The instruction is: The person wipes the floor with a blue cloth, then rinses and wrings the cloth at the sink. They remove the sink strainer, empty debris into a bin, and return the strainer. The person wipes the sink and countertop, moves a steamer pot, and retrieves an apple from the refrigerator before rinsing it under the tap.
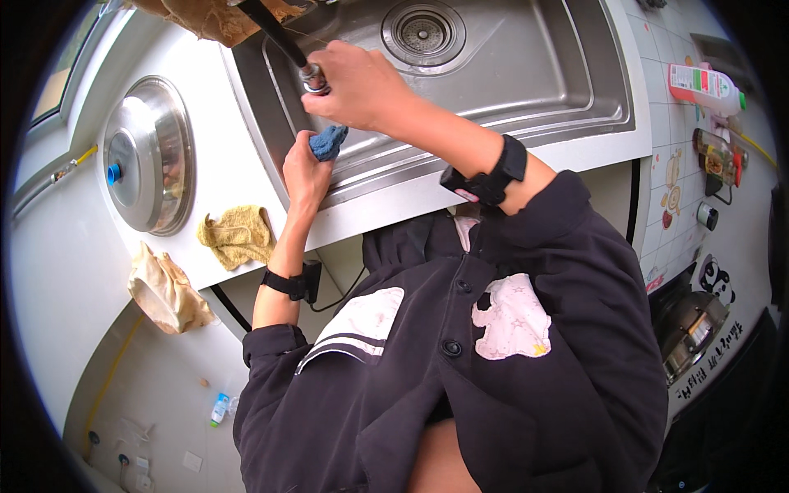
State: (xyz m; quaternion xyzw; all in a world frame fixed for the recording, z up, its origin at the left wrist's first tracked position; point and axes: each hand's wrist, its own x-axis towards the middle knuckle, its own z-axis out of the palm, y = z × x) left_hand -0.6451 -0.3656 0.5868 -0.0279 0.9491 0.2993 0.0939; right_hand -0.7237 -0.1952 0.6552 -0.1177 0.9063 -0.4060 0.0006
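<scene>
My right hand reaches over the stainless steel sink, its fingers closed around the metal end of a black faucet spout. Just below it, my left hand grips a bunched blue cloth over the sink's left edge. The cloth hangs close beneath the right hand. Part of the spout end is hidden by the right fingers. A round drain strainer lies in the basin near the top of the view.
Left of the sink, a large metal lid and a folded yellow cloth lie on the white counter. A beige cloth hangs over its edge. A brown cloth is beside the spout. Bottles and a metal pot stand right.
</scene>
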